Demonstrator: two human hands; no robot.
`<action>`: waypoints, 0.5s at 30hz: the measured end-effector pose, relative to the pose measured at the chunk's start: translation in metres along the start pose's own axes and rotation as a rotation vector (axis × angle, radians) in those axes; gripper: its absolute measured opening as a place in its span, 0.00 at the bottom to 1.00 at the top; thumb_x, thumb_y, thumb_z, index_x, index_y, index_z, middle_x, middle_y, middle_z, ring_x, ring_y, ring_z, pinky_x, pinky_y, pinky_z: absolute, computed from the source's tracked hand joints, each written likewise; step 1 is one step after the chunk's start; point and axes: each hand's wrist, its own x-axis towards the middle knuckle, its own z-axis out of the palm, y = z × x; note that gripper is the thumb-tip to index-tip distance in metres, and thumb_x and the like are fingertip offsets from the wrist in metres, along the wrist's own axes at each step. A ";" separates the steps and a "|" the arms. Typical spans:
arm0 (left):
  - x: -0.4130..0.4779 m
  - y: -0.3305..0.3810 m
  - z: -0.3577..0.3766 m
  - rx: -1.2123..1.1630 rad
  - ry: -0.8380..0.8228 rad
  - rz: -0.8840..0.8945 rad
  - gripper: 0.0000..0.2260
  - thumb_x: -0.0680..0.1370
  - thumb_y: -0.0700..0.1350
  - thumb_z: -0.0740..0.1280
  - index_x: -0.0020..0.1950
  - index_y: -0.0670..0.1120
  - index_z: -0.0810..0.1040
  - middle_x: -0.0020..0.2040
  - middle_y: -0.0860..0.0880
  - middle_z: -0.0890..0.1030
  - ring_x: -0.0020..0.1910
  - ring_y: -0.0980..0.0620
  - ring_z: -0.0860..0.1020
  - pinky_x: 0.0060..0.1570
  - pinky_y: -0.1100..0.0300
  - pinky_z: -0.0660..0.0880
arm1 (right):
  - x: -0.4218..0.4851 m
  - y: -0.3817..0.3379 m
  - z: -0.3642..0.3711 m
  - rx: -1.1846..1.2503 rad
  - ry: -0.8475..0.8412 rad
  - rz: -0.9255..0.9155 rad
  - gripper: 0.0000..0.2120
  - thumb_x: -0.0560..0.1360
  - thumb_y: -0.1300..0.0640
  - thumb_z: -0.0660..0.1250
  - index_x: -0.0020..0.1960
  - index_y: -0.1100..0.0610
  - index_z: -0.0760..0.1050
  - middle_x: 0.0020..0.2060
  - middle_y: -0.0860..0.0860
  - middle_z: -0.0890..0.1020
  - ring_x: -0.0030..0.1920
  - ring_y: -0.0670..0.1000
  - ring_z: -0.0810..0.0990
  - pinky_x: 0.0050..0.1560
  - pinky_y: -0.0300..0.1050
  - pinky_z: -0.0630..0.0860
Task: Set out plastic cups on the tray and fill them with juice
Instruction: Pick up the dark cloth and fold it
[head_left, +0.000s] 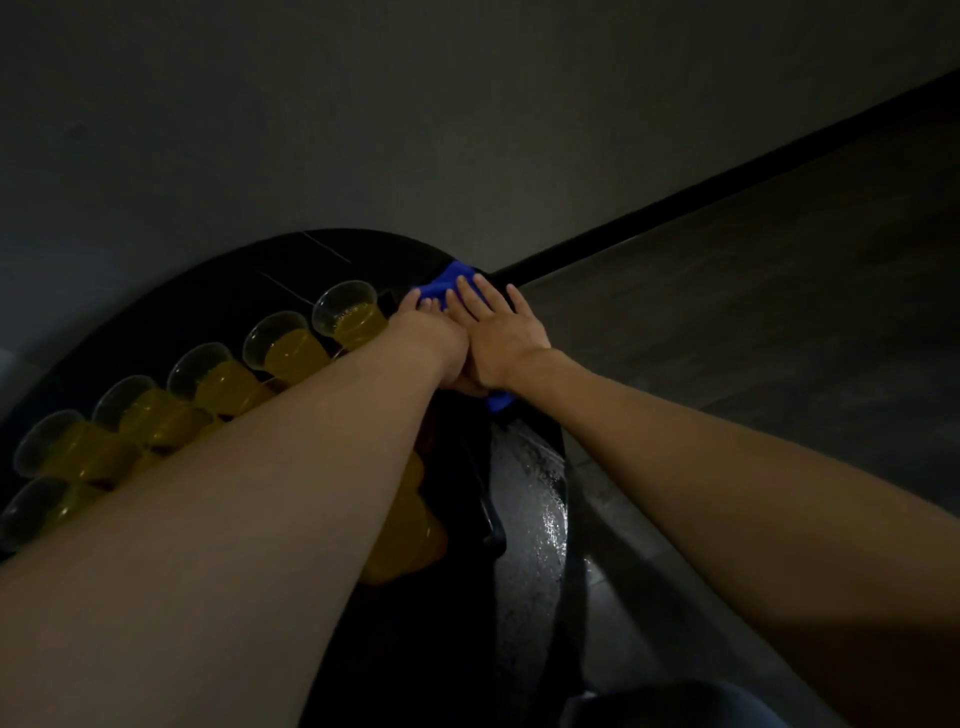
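Several clear plastic cups (291, 345) filled with yellow juice stand in rows on a dark tray (496, 525) on a round black table (291, 260); my left forearm hides part of the rows. A blue cloth (445, 283) lies at the table's far right edge. My left hand (423, 325) and my right hand (501, 332) rest side by side on it, fingers stretched flat and pressing down. A corner of the cloth pokes out below my right wrist.
The table's near right surface (535, 499) glistens wet. A grey wall rises behind the table, with a black skirting strip (727, 195) running up to the right. Grey floor lies to the right of the table.
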 end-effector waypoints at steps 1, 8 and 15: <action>-0.002 0.001 -0.001 0.005 0.001 0.011 0.43 0.79 0.60 0.66 0.82 0.40 0.47 0.83 0.39 0.49 0.82 0.42 0.46 0.79 0.44 0.39 | -0.003 0.000 0.000 0.010 -0.003 0.007 0.45 0.77 0.40 0.61 0.82 0.53 0.37 0.81 0.51 0.39 0.80 0.53 0.35 0.78 0.60 0.38; -0.027 0.022 0.002 -0.094 0.026 0.091 0.43 0.80 0.59 0.65 0.82 0.40 0.45 0.83 0.39 0.46 0.82 0.42 0.45 0.79 0.45 0.40 | -0.053 0.005 -0.002 0.048 -0.046 0.084 0.44 0.77 0.40 0.60 0.81 0.48 0.36 0.81 0.48 0.37 0.80 0.54 0.37 0.75 0.68 0.33; -0.063 0.042 0.017 -0.195 0.095 0.198 0.40 0.78 0.59 0.68 0.82 0.45 0.53 0.83 0.41 0.51 0.82 0.43 0.48 0.80 0.44 0.42 | -0.105 0.005 -0.001 0.187 -0.003 0.093 0.32 0.81 0.44 0.56 0.82 0.45 0.50 0.82 0.50 0.47 0.79 0.63 0.52 0.78 0.64 0.43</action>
